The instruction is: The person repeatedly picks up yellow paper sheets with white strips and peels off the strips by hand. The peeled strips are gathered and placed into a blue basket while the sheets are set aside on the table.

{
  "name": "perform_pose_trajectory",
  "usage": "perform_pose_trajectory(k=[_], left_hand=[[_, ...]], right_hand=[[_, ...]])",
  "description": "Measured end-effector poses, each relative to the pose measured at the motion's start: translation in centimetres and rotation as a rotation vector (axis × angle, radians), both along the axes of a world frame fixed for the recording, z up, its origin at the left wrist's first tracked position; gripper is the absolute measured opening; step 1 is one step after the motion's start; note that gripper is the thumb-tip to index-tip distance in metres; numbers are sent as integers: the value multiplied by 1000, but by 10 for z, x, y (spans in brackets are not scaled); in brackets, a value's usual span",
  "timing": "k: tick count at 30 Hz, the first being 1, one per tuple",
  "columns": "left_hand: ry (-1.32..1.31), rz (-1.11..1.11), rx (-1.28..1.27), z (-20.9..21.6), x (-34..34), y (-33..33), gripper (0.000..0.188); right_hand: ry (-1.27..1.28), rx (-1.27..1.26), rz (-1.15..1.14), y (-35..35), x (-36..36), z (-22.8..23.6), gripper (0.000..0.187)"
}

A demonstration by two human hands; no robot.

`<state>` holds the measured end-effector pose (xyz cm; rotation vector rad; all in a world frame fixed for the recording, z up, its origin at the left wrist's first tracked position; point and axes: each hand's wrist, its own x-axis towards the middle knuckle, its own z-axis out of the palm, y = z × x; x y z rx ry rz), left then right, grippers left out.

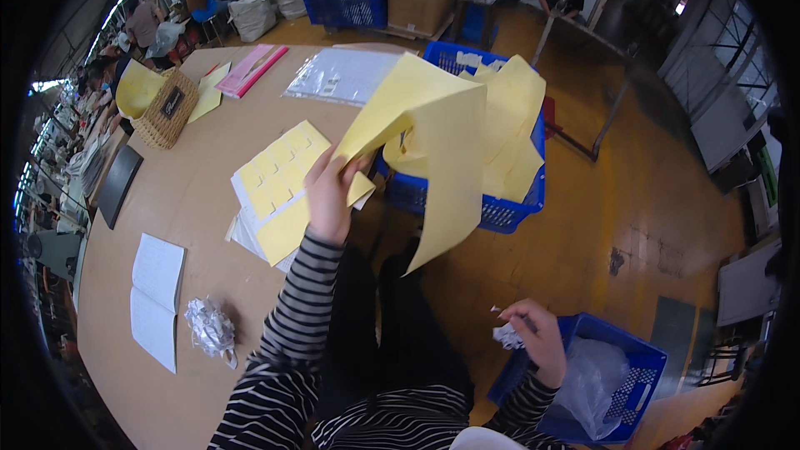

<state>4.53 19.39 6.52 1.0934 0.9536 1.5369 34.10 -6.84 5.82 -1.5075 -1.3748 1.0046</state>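
Raised over the table's right edge, my left hand (327, 200) grips a large yellow paper sheet (454, 142), which bends and hangs down to the right. Below that hand lies a stack of yellow and white sheets (283, 187), with small dark marks on the yellow. A blue basket (500, 215) behind the held sheet contains more yellow sheets (512, 125). At the lower right, my right hand (542, 342) has its fingers loosely apart beside crumpled white paper scraps (507, 336). Whether the scraps touch the fingers is hard to tell. Another blue basket (642, 367) with clear plastic stands below it.
On the table (108, 300) lie an open notebook (156, 300), a crumpled white paper ball (210, 329), a dark flat board (119, 186), a wicker basket (167, 112), a pink packet (252, 69) and a plastic-wrapped stack (337, 75). A metal frame (612, 117) stands right; several people work farther back.
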Motion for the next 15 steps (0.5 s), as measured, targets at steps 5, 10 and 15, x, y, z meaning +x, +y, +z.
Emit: perform_pose_trajectory(k=[5, 10, 15], left_hand=[[-292, -163, -200, -19, 85, 97, 48], [277, -301, -440, -64, 105, 80, 74], [457, -881, 11, -100, 81, -41, 45]], right_hand=[[176, 25, 5, -8, -7, -1, 10], [330, 101, -54, -10, -18, -7, 9], [442, 330, -42, 13, -45, -14, 9]])
